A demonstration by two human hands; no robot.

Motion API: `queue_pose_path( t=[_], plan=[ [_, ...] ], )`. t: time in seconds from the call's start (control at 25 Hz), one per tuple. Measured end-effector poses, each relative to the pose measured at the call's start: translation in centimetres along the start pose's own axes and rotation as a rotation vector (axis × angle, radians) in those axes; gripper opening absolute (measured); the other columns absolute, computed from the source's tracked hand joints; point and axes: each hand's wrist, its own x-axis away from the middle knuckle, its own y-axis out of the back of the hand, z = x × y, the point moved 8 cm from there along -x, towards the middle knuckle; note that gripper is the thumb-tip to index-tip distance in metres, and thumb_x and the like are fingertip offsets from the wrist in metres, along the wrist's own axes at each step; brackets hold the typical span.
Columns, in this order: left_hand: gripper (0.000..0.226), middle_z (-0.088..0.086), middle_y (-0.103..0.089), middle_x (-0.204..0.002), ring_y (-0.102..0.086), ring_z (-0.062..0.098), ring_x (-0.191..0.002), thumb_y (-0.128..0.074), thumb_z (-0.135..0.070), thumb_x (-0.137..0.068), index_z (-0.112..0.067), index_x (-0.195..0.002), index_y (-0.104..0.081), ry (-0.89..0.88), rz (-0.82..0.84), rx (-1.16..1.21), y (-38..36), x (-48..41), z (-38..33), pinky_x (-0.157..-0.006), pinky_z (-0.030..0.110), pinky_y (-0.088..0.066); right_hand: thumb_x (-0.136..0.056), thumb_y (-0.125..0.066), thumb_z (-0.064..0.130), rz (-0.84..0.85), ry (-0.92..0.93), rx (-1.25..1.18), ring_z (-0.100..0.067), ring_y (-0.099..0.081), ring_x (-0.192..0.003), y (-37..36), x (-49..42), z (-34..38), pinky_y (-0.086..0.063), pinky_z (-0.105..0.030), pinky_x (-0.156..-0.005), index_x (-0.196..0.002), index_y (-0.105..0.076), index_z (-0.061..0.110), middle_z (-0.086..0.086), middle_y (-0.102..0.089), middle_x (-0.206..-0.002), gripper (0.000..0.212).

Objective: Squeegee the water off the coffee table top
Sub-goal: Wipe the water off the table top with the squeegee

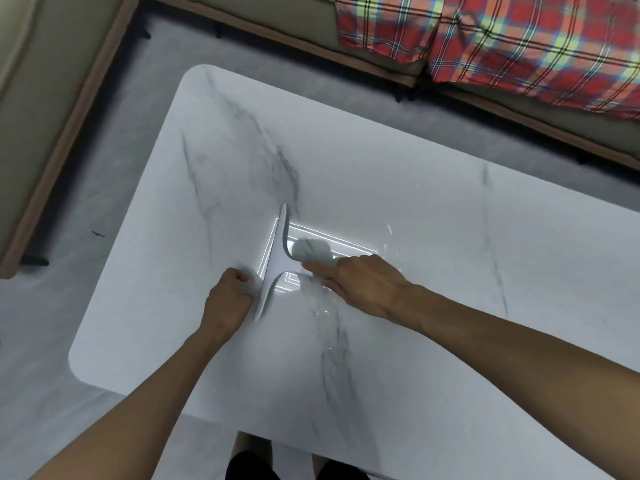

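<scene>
A white marble coffee table top (415,209) fills the view. On it stands a white squeegee (275,258), its long blade running away from me and its handle pointing right. My right hand (360,285) grips the handle from the right. My left hand (228,296) is curled against the near end of the blade on its left side, and its fingertips seem to pinch the blade. A wet streak of water (323,313) glistens just right of the blade, with small glints of water (389,230) farther right.
A beige sofa (45,109) runs along the left and the far side, with a red plaid blanket (502,46) at the upper right. Grey floor (114,188) lies between table and sofa. My knees (249,459) are at the table's near edge.
</scene>
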Motion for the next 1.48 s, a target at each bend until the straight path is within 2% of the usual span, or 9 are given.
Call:
queue_pose_path(
  t=[0.16, 0.4, 0.52, 0.68, 0.88, 1.04, 1.24, 1.32, 1.48],
  plan=[
    [0.034, -0.003, -0.054, -0.079, -0.052, 0.016, -0.064, -0.055, -0.008, -0.080, -0.027, -0.106, -0.043, 0.019, 0.094, -0.010, -2.0, 1.7, 1.3, -0.052, 0.027, -0.035, -0.101, -0.032, 0.040, -0.047, -0.045, 0.023, -0.029, -0.064, -0.096, -0.6, 2.2, -2.7, -0.047, -0.036, -0.073, -0.141, -0.025, 0.054, 0.002, -0.066, -0.110, 0.043],
    [0.037, 0.001, -0.055, -0.076, -0.053, 0.017, -0.063, -0.045, -0.005, -0.077, -0.030, -0.104, -0.046, -0.046, 0.235, -0.165, -5.3, 3.3, 0.4, -0.051, 0.027, -0.034, -0.100, -0.030, 0.041, -0.077, -0.398, 0.030, -0.024, -0.062, -0.079, -0.9, 13.5, -11.9, -0.047, -0.035, -0.063, -0.140, -0.026, 0.058, 0.007, -0.059, -0.080, 0.043],
    [0.030, 0.000, -0.064, -0.098, -0.061, 0.022, -0.083, -0.049, -0.007, -0.080, -0.032, -0.096, -0.051, -0.112, 0.279, -0.086, -5.8, 4.2, 0.1, -0.062, 0.027, -0.042, -0.100, -0.030, 0.045, -0.122, -0.497, 0.000, -0.019, -0.055, -0.070, -1.4, 17.8, -13.0, -0.044, -0.033, -0.058, -0.136, -0.031, 0.060, 0.013, -0.061, -0.076, 0.040],
    [0.022, -0.001, -0.068, -0.099, -0.064, 0.020, -0.087, -0.054, -0.011, -0.083, -0.033, -0.083, -0.055, -0.099, 0.174, 0.040, -3.7, 6.5, 2.6, -0.064, 0.027, -0.046, -0.098, -0.027, 0.049, -0.097, -0.334, -0.008, -0.018, -0.061, -0.079, -2.5, 18.1, -6.2, -0.039, -0.028, -0.060, -0.136, -0.023, 0.064, 0.013, -0.060, -0.079, 0.041],
    [0.017, -0.001, -0.061, -0.102, -0.056, 0.016, -0.078, -0.050, -0.013, -0.090, -0.018, -0.106, -0.055, 0.000, -0.041, 0.050, 0.4, 10.0, 9.3, -0.057, 0.021, -0.039, -0.098, -0.021, 0.055, 0.006, 0.051, -0.018, -0.026, -0.064, -0.095, -8.8, 11.1, 10.3, -0.040, -0.032, -0.068, -0.140, -0.026, 0.054, 0.002, -0.065, -0.112, 0.042],
    [0.025, -0.001, -0.054, -0.100, -0.052, 0.019, -0.082, -0.051, -0.013, -0.089, -0.014, -0.114, -0.051, 0.053, -0.090, 0.013, 0.5, 12.0, 13.7, -0.056, 0.024, -0.036, -0.102, -0.030, 0.041, 0.027, 0.156, 0.072, -0.031, -0.064, -0.077, -14.1, 7.5, 17.7, -0.037, -0.033, -0.059, -0.146, -0.028, 0.039, -0.007, -0.066, -0.095, 0.044],
    [0.022, -0.009, -0.051, -0.081, -0.050, 0.008, -0.070, -0.049, -0.015, -0.087, -0.020, -0.109, -0.051, 0.100, 0.038, -0.054, -4.3, 12.5, 14.7, -0.054, 0.022, -0.035, -0.100, -0.023, 0.052, -0.098, -0.052, 0.014, -0.030, -0.066, -0.086, -13.9, 10.9, 10.5, -0.042, -0.034, -0.065, -0.138, -0.031, 0.052, -0.001, -0.065, -0.101, 0.039],
    [0.024, -0.008, -0.052, -0.089, -0.050, 0.009, -0.073, -0.050, -0.017, -0.087, -0.020, -0.110, -0.053, 0.079, 0.073, -0.077, -6.8, 12.9, 13.5, -0.056, 0.020, -0.034, -0.097, -0.021, 0.056, -0.142, -0.176, -0.019, -0.026, -0.066, -0.092, -13.2, 14.6, 5.0, -0.043, -0.033, -0.067, -0.137, -0.030, 0.056, 0.004, -0.066, -0.104, 0.041],
    [0.028, -0.001, -0.055, -0.110, -0.051, 0.015, -0.085, -0.050, -0.018, -0.084, -0.016, -0.112, -0.056, 0.029, 0.104, -0.103, -10.6, 14.2, 10.6, -0.071, 0.026, -0.037, -0.098, -0.021, 0.052, -0.122, -0.371, 0.043, -0.021, -0.063, -0.078, -13.1, 23.3, -3.2, -0.046, -0.033, -0.061, -0.139, -0.029, 0.057, 0.009, -0.058, -0.080, 0.042]
  ],
)
